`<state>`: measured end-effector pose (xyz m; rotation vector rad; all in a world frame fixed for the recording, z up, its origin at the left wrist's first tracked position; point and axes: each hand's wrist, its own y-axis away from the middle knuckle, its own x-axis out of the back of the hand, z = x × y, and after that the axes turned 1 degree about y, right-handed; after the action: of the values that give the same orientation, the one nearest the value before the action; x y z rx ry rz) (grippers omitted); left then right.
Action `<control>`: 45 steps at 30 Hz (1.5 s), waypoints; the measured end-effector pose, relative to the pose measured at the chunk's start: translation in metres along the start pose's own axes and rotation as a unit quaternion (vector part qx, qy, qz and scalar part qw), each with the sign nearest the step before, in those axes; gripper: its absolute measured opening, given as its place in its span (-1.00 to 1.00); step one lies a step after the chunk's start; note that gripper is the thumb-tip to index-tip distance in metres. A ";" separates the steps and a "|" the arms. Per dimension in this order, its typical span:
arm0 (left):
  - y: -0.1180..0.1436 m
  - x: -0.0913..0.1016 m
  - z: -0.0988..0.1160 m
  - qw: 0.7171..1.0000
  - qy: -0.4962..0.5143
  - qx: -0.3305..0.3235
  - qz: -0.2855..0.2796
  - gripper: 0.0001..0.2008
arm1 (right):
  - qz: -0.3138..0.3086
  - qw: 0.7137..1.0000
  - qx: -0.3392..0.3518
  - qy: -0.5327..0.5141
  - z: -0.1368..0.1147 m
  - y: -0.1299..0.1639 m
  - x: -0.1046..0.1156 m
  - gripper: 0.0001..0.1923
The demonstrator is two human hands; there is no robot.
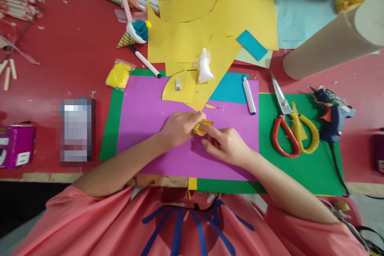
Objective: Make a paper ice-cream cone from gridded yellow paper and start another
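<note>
From the head camera I see my left hand [179, 128] curled around a small yellow paper roll [201, 127] with dark lines drawn on it. Most of the roll is buried in that grip, so I can't make out its full shape. My right hand [228, 145] is partly open, its forefinger stretched out and pressing on the roll's right end; it holds nothing else. Both hands and the roll sit over the purple sheet [156, 128], near the middle of the red desk [69, 60].

The purple sheet hides much of the green sheet [303, 164] beneath it. To the left, a flat object [76, 130] is blurred out, so nothing on it can be read. At the left edge a magenta box [15, 146] is cut off; it carries white labels, too small to read.

On the right, the red-and-yellow scissors [288, 122] lie on the green sheet, and the glue gun [331, 118] beside them trails its cord towards the near edge. The cardboard tube [336, 42] runs out of frame at the far right. Further back, the yellow paper [192, 40] overlaps other sheets, with a crumpled white scrap [204, 66], possibly tissue, on it. A white marker [249, 95] lies just beyond my hands.
</note>
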<state>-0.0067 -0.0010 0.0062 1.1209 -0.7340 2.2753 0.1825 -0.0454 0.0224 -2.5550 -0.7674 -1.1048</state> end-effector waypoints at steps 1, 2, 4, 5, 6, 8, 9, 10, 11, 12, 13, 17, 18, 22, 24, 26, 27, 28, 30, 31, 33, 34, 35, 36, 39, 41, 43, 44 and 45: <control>-0.001 0.000 0.001 1.000 0.005 0.002 0.008 -0.73 | 0.010 1.000 0.010 0.001 0.001 0.000 0.000 -0.61; -0.001 0.000 0.001 1.000 0.011 0.007 0.012 -0.74 | 0.026 0.999 0.020 0.003 0.002 0.000 -0.001 -0.62; -0.002 0.000 0.001 0.999 0.023 0.023 0.019 -0.75 | 0.066 0.997 0.036 0.012 0.005 0.000 -0.003 -0.64; -0.002 0.000 0.001 0.999 0.024 0.031 0.023 -0.74 | 0.080 0.996 0.040 0.018 0.006 0.000 -0.004 -0.64; -0.001 0.000 0.001 0.999 0.024 0.037 0.025 -0.74 | 0.087 0.995 0.041 0.023 0.006 0.001 -0.005 -0.64; -0.001 0.000 0.000 0.998 0.021 0.042 0.029 -0.72 | 0.082 0.995 0.047 0.023 0.007 0.001 -0.005 -0.64; -0.001 0.000 0.000 0.999 0.020 0.041 0.030 -0.72 | 0.078 0.995 0.052 0.018 0.007 0.001 -0.005 -0.65; 0.000 0.000 -0.001 0.999 0.021 0.038 0.030 -0.73 | 0.078 0.995 0.058 0.011 0.007 0.002 -0.004 -0.65; 0.000 0.000 -0.001 0.999 0.022 0.033 0.030 -0.74 | 0.081 0.995 0.064 0.002 0.006 0.002 -0.003 -0.66; 0.000 0.001 -0.001 0.999 0.024 0.029 0.030 -0.74 | 0.085 0.994 0.067 -0.008 0.006 0.002 -0.002 -0.67; 0.000 0.001 -0.001 0.999 0.025 0.028 0.026 -0.75 | 0.087 0.994 0.070 -0.018 0.005 0.002 -0.001 -0.68; 0.000 0.001 -0.001 0.999 0.031 0.034 0.011 -0.75 | 0.061 0.995 0.065 -0.051 0.005 0.002 0.001 -0.68; 0.000 0.001 -0.001 0.999 0.031 0.034 0.012 -0.74 | 0.050 0.995 0.060 -0.057 0.005 0.002 0.001 -0.67; 0.001 -0.001 -0.002 0.999 0.016 0.026 0.029 -0.69 | 0.015 0.998 0.023 -0.059 0.003 0.002 0.001 -0.64; 0.001 -0.002 -0.002 0.999 0.011 0.017 0.030 -0.68 | 0.008 0.999 0.013 -0.052 0.001 0.002 0.000 -0.62; 0.001 -0.002 -0.003 0.999 0.005 0.004 0.031 -0.69 | 0.002 0.999 0.009 -0.039 -0.001 0.001 0.000 -0.61; 0.001 -0.002 -0.003 0.999 -0.001 -0.005 0.034 -0.70 | -0.001 0.999 0.007 -0.031 -0.002 0.001 0.000 -0.61; 0.002 -0.003 -0.003 0.999 -0.007 -0.012 0.034 -0.71 | -0.004 1.000 0.004 -0.023 -0.002 0.001 0.001 -0.60; 0.002 -0.003 -0.003 0.999 -0.015 -0.022 0.030 -0.71 | -0.010 1.000 -0.003 -0.013 -0.003 0.000 0.001 -0.60; 0.002 -0.003 -0.003 0.999 -0.016 -0.021 0.026 -0.70 | -0.014 1.000 -0.004 -0.014 -0.003 0.000 0.001 -0.59; 0.001 -0.003 -0.002 1.000 -0.009 -0.007 0.019 -0.69 | -0.013 1.000 0.004 -0.024 -0.002 0.001 0.000 -0.61; 0.001 -0.003 -0.001 1.000 -0.004 0.002 0.014 -0.69 | -0.005 0.999 0.011 -0.031 -0.001 0.001 0.000 -0.62; 0.000 -0.002 0.000 1.000 0.001 0.011 0.009 -0.68 | 0.009 0.999 0.018 -0.037 0.000 0.002 -0.001 -0.63; 0.000 -0.002 0.000 1.000 0.005 0.018 0.002 -0.68 | 0.025 0.999 0.024 -0.041 0.001 0.002 -0.001 -0.63; -0.001 -0.002 0.002 1.000 0.002 0.020 0.002 -0.66 | 0.065 0.997 0.039 -0.023 0.004 0.003 -0.003 -0.61; -0.001 -0.002 0.002 1.000 -0.001 0.010 0.019 -0.68 | 0.069 0.996 0.051 -0.006 0.004 0.003 -0.004 -0.61; -0.001 -0.003 0.002 0.999 -0.002 -0.001 0.033 -0.71 | 0.058 0.997 0.053 0.001 0.002 0.002 -0.004 -0.62; 0.000 -0.003 0.002 0.999 -0.005 -0.005 0.032 -0.73 | 0.047 0.998 0.048 0.002 0.001 0.002 -0.003 -0.63; 0.000 -0.003 0.002 1.000 -0.012 -0.007 0.028 -0.74 | 0.036 0.999 0.040 0.003 0.000 0.002 -0.003 -0.64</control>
<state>-0.0040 -0.0031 0.0044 1.1363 -0.7981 2.3029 0.1818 -0.0479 0.0199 -2.4904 -0.6985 -1.0384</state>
